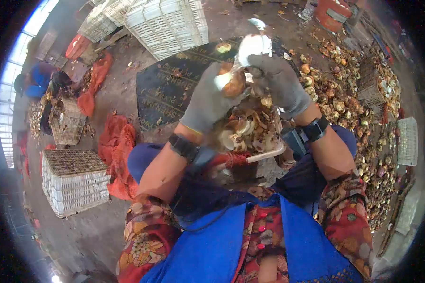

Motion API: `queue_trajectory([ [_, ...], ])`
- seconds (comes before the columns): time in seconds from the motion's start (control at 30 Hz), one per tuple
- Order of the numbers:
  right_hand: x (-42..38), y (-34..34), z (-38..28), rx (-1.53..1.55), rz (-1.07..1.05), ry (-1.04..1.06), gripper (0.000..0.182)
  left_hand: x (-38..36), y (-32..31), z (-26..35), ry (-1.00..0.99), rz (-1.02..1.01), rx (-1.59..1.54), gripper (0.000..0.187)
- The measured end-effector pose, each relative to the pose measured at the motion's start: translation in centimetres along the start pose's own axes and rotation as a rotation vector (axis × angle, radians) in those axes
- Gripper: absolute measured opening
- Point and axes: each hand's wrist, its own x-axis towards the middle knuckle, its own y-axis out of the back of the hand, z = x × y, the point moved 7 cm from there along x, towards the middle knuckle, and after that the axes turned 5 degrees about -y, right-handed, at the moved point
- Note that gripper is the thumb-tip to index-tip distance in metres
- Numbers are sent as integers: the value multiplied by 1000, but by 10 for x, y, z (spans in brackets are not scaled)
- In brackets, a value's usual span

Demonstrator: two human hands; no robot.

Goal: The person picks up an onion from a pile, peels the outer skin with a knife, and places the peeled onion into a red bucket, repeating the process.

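Observation:
Both hands wear grey gloves and are raised close together above a container of onion peelings [250,129]. My left hand [210,96] is wrapped round a brown-skinned onion [233,85], partly peeled, with a pale patch at its left side. My right hand [281,85] has its fingers bent in beside the onion; what they grip, if anything, is hidden. A bright white, overexposed object [254,47] shows just beyond the fingertips and is too washed out to make out. Dark bands circle both wrists.
A dark printed board [158,92] lies beyond the hands. Many onions [335,101] are heaped at right. White crates stand at the top [167,26] and left [78,188], near red netting [118,151]. Another person [40,80] bends at far left.

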Motion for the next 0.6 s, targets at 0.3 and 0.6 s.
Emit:
queue_trajectory([
  [0.3,11,65,-8,-600,372,-197,18,3,10,-28,354,242,-922,45],
  [0.6,-17,-51,7,-1371,400,608,16,8,5,-49,490,402,-1445,55],
])
